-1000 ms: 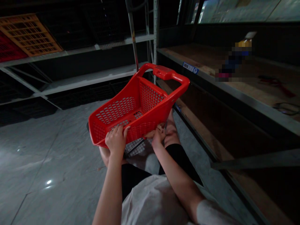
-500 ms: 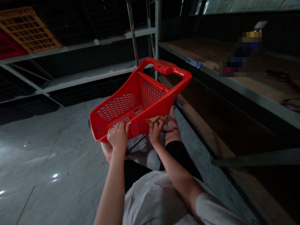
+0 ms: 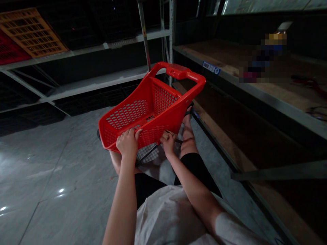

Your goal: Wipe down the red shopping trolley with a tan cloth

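A red plastic shopping cart with perforated walls stands between my legs, its handle toward the far right. My left hand grips the near top rim, fingers over the edge and thumb along it. Against the lower outside of the near wall, my right hand is closed on a crumpled brown cloth. Part of the cloth is hidden by the fingers. Below the basket a dark metal bar of the frame shows.
Metal shelving runs along the back, with a yellow crate and a red crate at upper left. On the right, a wooden shelf carries a pixelated patch and a red-handled object. Grey floor lies left.
My right hand has moved the cloth slightly down along the cart's near wall, and the cloth is more bunched. The cart has tilted a little, its handle shifting left. My left hand stays on the rim.
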The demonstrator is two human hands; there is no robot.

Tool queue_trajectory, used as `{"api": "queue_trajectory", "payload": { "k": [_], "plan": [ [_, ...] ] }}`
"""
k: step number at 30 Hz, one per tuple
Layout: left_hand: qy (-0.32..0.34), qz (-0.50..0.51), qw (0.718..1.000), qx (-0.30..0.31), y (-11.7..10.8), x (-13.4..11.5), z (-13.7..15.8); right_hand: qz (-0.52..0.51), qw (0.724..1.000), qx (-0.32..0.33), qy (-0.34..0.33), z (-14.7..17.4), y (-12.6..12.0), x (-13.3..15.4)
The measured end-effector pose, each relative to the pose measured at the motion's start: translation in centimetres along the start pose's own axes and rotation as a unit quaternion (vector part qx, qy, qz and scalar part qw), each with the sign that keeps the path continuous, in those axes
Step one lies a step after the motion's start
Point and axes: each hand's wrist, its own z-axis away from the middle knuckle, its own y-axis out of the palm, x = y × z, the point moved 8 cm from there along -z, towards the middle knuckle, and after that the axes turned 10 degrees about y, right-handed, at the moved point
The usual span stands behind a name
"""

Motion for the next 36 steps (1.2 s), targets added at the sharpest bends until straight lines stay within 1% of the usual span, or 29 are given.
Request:
{"api": "queue_trajectory", "payload": {
  "k": [2,5,7,8,10,13,15,16,18,20,22,24,25,26,28,30,31,32,33,34,35,36],
  "plan": [
    [-0.007,0.001,1.0,0.011,0.3,0.1,-0.8,-0.017,1.0,-0.004,-0.017,-1.2,-0.3,2.5],
    [-0.02,0.01,0.999,0.027,0.7,-0.2,-1.6,-0.042,0.996,-0.013,-0.074,-2.7,-0.6,6.7],
    [-0.024,0.024,0.999,0.031,0.7,-0.8,-1.7,-0.052,0.994,-0.007,-0.099,-2.9,-0.2,7.8],
    [-0.021,0.031,0.999,0.035,0.7,-1.2,-1.6,-0.05,0.994,0.003,-0.099,-2.8,0.2,7.6],
    [-0.003,0.046,0.998,0.044,0.4,-2.1,-1.2,-0.044,0.997,0.027,-0.063,-1.9,1.0,5.3],
    [0.037,0.082,0.993,0.071,0.0,-2.9,-0.5,-0.041,0.996,0.056,0.047,0.0,2.1,-0.4],
    [0.075,0.134,0.984,0.092,-0.2,-3.1,-0.2,-0.048,0.991,0.068,0.1,1.2,2.5,-3.3],
    [0.097,0.166,0.976,0.104,-0.4,-3.1,0.0,-0.053,0.989,0.073,0.113,1.6,2.6,-4.2],
    [0.127,0.208,0.961,0.134,-0.4,-2.7,0.4,-0.064,0.987,0.07,0.132,1.7,2.6,-5.0],
    [0.113,0.196,0.956,0.185,0.1,-1.8,0.9,-0.077,0.985,0.044,0.151,1.3,2.2,-4.8],
    [0.081,0.178,0.955,0.225,0.7,-1.1,1.7,-0.091,0.982,0.009,0.164,0.3,1.3,-3.6],
    [0.065,0.185,0.954,0.225,1.0,-1.1,2.2,-0.106,0.981,-0.013,0.162,-1.2,0.3,-1.1],
    [0.064,0.191,0.956,0.214,1.0,-1.3,2.3,-0.121,0.982,-0.019,0.143,-2.0,-0.3,0.7],
    [0.064,0.194,0.958,0.202,1.0,-1.6,2.4,-0.135,0.984,-0.021,0.112,-2.8,-1.0,3.0],
    [0.065,0.188,0.962,0.188,1.1,-2.2,2.4,-0.175,0.984,-0.021,0.006,-3.8,-2.5,8.4],
    [0.069,0.191,0.962,0.182,1.1,-2.9,2.4,-0.187,0.978,-0.006,-0.092,-3.7,-3.5,13.2],
    [0.071,0.193,0.962,0.179,1.1,-3.1,2.3,-0.18,0.975,0.004,-0.129,-3.3,-3.7,14.9],
    [0.071,0.193,0.963,0.175,1.0,-3.2,2.2,-0.168,0.973,0.017,-0.159,-2.6,-3.5,15.9],
    [0.069,0.192,0.964,0.17,1.0,-3.3,2.1,-0.152,0.971,0.027,-0.18,-1.7,-3.0,16.2],
    [0.067,0.189,0.965,0.167,1.0,-3.3,2.0,-0.134,0.972,0.036,-0.19,-0.8,-2.4,15.7],
    [0.063,0.185,0.967,0.164,1.0,-3.2,2.0,-0.117,0.975,0.042,-0.184,0.0,-1.6,14.4],
    [0.058,0.179,0.969,0.163,1.0,-3.1,1.9,-0.1,0.98,0.046,-0.163,0.7,-0.8,12.5]
  ]
}}
